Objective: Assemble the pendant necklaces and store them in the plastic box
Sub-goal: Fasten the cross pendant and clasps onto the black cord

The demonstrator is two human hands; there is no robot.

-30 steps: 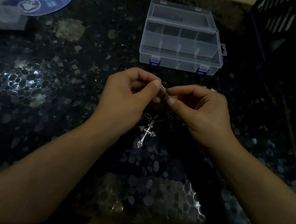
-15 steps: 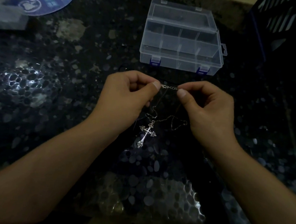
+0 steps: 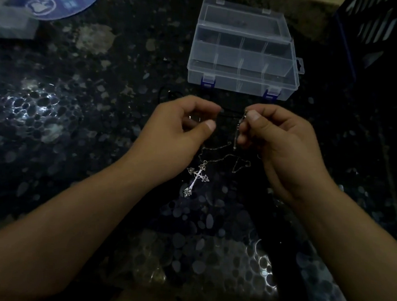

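Our hands have drawn apart | silver cross pendant (image 3: 196, 179) lies at centre on its thin chain (image 3: 225, 158) | right hand (image 3: 284, 147) pinches the chain end | left hand (image 3: 177, 134) curled, its hold unclear

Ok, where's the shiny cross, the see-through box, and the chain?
cross pendant (image 3: 196, 179): head view, centre of the cross.
plastic box (image 3: 239, 82): head view, front wall.
chain (image 3: 220, 159): head view, strand lying on the table.

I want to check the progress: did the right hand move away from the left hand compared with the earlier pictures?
Yes. The right hand pulled rightward; its thumb now sits below the plastic box's right blue latch, leaving a wider gap to the left hand.
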